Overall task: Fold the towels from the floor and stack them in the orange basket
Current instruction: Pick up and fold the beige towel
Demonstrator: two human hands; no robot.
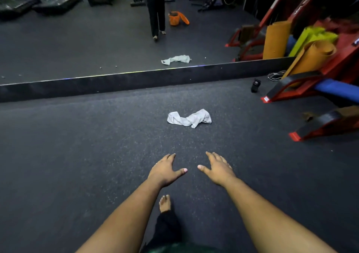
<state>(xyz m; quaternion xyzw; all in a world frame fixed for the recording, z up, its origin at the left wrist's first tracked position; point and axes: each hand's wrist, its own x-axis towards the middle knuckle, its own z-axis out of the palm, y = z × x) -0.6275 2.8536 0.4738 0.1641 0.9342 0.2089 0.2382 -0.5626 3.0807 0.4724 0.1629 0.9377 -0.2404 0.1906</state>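
A dark speckled gym floor (97,146) runs up to a wall mirror (77,39). Your left hand (165,170) and right hand (218,170) reach forward at lower centre, fingers straight, close together, holding nothing. The crumpled towel (189,118) lies mid-frame; the orange basket (174,18) shows reflected at top centre.

I have one view only, from the head, looking forward and down over my left hand (165,170) and right hand (218,169). It faces a wall mirror (116,39) across the dark floor (77,136), taken wide and from standing height
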